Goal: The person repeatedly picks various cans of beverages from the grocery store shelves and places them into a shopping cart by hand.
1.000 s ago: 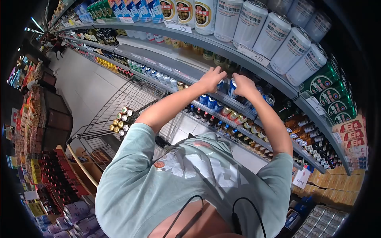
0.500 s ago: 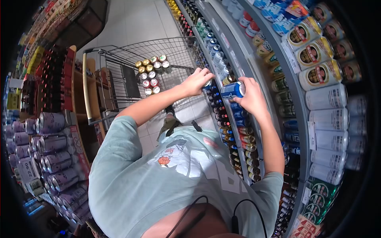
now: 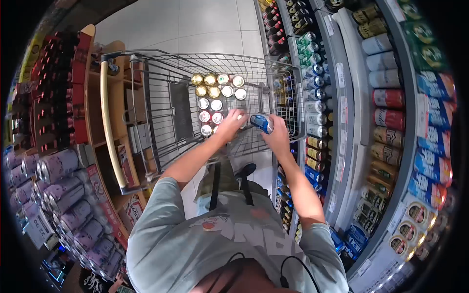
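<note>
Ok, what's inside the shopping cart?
Cans with gold or pale tops stand in the shopping cart. The left hand covers part of the basket; anything directly beneath it can't be seen.

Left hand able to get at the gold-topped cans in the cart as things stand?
Probably yes: the left hand is over the cart, near the gold-topped cans, whose tops look uncovered. Whether that hand is free is unclear.

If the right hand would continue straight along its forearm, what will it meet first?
Probably the far wire wall of the grey metal shopping cart, beyond the cylindrical blue-and-silver can that the right hand holds. Depth is unclear, so the hand might pass above it.
</note>
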A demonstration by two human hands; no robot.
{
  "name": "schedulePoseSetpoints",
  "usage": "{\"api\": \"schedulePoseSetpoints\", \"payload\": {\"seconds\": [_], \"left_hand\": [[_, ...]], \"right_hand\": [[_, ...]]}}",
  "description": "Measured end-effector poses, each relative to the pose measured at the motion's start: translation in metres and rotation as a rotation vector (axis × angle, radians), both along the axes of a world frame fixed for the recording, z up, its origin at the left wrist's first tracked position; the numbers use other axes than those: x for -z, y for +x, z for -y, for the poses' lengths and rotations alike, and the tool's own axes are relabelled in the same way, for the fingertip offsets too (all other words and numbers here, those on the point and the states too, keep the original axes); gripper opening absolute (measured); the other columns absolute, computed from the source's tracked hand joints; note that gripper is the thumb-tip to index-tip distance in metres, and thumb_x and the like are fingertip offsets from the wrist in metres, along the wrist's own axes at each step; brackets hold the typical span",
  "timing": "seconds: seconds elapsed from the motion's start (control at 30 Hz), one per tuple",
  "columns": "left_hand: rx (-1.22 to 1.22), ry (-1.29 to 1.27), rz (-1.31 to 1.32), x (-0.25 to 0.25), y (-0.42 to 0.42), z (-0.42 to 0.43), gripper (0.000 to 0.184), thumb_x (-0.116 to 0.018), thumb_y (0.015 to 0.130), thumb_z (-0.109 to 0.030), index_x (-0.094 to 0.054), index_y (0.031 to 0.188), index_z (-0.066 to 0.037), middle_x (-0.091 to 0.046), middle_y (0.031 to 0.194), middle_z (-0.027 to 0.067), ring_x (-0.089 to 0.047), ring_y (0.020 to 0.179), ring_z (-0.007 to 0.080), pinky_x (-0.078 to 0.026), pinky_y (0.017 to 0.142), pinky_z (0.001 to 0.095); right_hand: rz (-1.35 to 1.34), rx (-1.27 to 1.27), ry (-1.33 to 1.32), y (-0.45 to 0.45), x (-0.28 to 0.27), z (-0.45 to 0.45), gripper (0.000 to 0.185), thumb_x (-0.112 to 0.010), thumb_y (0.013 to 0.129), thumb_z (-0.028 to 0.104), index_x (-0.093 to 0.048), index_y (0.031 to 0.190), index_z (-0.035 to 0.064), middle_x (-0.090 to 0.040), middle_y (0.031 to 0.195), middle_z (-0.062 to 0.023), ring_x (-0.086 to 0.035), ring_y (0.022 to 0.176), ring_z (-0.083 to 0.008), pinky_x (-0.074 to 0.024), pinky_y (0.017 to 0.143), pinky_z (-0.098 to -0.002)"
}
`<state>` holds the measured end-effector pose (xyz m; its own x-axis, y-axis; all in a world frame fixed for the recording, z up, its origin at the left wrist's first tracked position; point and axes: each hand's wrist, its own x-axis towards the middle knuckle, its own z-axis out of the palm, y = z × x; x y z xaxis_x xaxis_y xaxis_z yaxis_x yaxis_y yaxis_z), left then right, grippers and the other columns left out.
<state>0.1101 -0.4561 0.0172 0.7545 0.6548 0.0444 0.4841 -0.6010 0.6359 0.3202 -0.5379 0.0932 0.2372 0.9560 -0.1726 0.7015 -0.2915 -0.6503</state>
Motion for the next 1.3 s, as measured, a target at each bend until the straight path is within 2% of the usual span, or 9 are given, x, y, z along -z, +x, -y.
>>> {"api": "schedulePoseSetpoints", "payload": {"seconds": [0.03, 0.13, 0.27, 0.47, 0.67, 0.87, 1.07, 1.17, 1.3], "left_hand": [[-0.024, -0.010, -0.010, 0.020, -0.001, -0.007, 0.064, -0.064, 0.065, 0.009, -0.056, 0.127, -0.008, -0.050, 0.132, 0.0164, -0.046, 0.126, 0.0385, -0.050, 0.099, 0.0443], [-0.050, -0.045, -0.068, 0.064, -0.006, -0.022, 0.061, -0.064, 0.066, 0.008, -0.057, 0.125, -0.008, -0.052, 0.130, 0.0159, -0.048, 0.124, 0.0388, -0.049, 0.100, 0.0454], [-0.042, -0.010, -0.012, 0.129, -0.009, -0.039, 0.061, -0.064, 0.066, 0.007, -0.057, 0.125, -0.008, -0.053, 0.127, 0.0160, -0.050, 0.121, 0.0385, -0.048, 0.101, 0.0467], [-0.154, -0.050, 0.064, 0.151, -0.004, -0.045, 0.053, -0.063, 0.071, 0.004, -0.057, 0.123, -0.004, -0.055, 0.125, 0.0165, -0.053, 0.119, 0.0379, -0.047, 0.101, 0.0464], [-0.215, -0.066, 0.019, 0.167, -0.002, -0.049, 0.045, -0.064, 0.076, -0.005, -0.058, 0.120, -0.002, -0.058, 0.125, 0.0148, -0.055, 0.118, 0.0335, -0.047, 0.099, 0.0455], [-0.142, 0.010, -0.095, 0.164, -0.008, -0.056, 0.043, -0.065, 0.079, -0.013, -0.059, 0.121, -0.006, -0.058, 0.131, 0.0112, -0.055, 0.117, 0.0287, -0.046, 0.092, 0.0439], [-0.183, 0.053, -0.121, 0.164, -0.007, -0.061, 0.052, -0.067, 0.076, -0.012, -0.056, 0.126, -0.006, -0.056, 0.128, 0.0100, -0.053, 0.118, 0.0273, -0.045, 0.091, 0.0414], [-0.215, 0.033, -0.124, 0.167, -0.005, -0.060, 0.052, -0.067, 0.076, -0.012, -0.056, 0.126, -0.005, -0.055, 0.126, 0.0095, -0.053, 0.117, 0.0276, -0.045, 0.092, 0.0422], [-0.272, -0.034, -0.083, 0.166, -0.004, -0.063, 0.051, -0.067, 0.076, -0.010, -0.058, 0.126, -0.010, -0.055, 0.122, 0.0069, -0.053, 0.116, 0.0282, -0.044, 0.092, 0.0447]], "right_hand": [[-0.013, 0.043, -0.029, -0.006, 0.025, -0.011, 0.072, -0.084, 0.067, 0.003, -0.051, 0.132, 0.0043, -0.059, 0.127, -0.0185, -0.060, 0.116, -0.0379, -0.0499, 0.097, -0.0422], [-0.001, 0.190, -0.060, -0.024, 0.085, -0.035, 0.068, -0.082, 0.069, 0.004, -0.053, 0.130, 0.0038, -0.059, 0.128, -0.0175, -0.059, 0.118, -0.0387, -0.0496, 0.097, -0.0427], [0.041, 0.202, -0.250, -0.035, 0.158, -0.060, 0.065, -0.076, 0.075, 0.007, -0.050, 0.134, 0.0113, -0.057, 0.134, -0.0166, -0.059, 0.117, -0.0411, -0.0516, 0.095, -0.0471], [0.056, 0.242, -0.247, -0.057, 0.209, -0.081, 0.061, -0.075, 0.075, 0.003, -0.051, 0.131, 0.0102, -0.059, 0.129, -0.0174, -0.062, 0.112, -0.0422, -0.0526, 0.094, -0.0480], [0.061, 0.305, -0.293, -0.074, 0.221, -0.093, 0.064, -0.077, 0.074, 0.008, -0.051, 0.133, 0.0087, -0.058, 0.127, -0.0186, -0.059, 0.116, -0.0414, -0.0505, 0.096, -0.0471], [0.065, 0.375, -0.290, -0.081, 0.229, -0.102, 0.070, -0.079, 0.074, 0.011, -0.049, 0.136, 0.0083, -0.056, 0.128, -0.0180, -0.058, 0.118, -0.0409, -0.0491, 0.098, -0.0470], [0.040, 0.377, -0.233, -0.084, 0.236, -0.100, 0.072, -0.080, 0.072, 0.006, -0.048, 0.136, 0.0077, -0.055, 0.127, -0.0183, -0.057, 0.119, -0.0404, -0.0479, 0.100, -0.0459], [0.008, 0.386, -0.231, -0.084, 0.238, -0.099, 0.077, -0.085, 0.069, 0.010, -0.048, 0.137, 0.0015, -0.056, 0.129, -0.0213, -0.055, 0.121, -0.0397, -0.0448, 0.104, -0.0430], [0.007, 0.354, -0.196, -0.083, 0.242, -0.095, 0.076, -0.084, 0.070, 0.009, -0.047, 0.136, 0.0008, -0.055, 0.129, -0.0220, -0.054, 0.121, -0.0402, -0.0445, 0.104, -0.0431]]}}
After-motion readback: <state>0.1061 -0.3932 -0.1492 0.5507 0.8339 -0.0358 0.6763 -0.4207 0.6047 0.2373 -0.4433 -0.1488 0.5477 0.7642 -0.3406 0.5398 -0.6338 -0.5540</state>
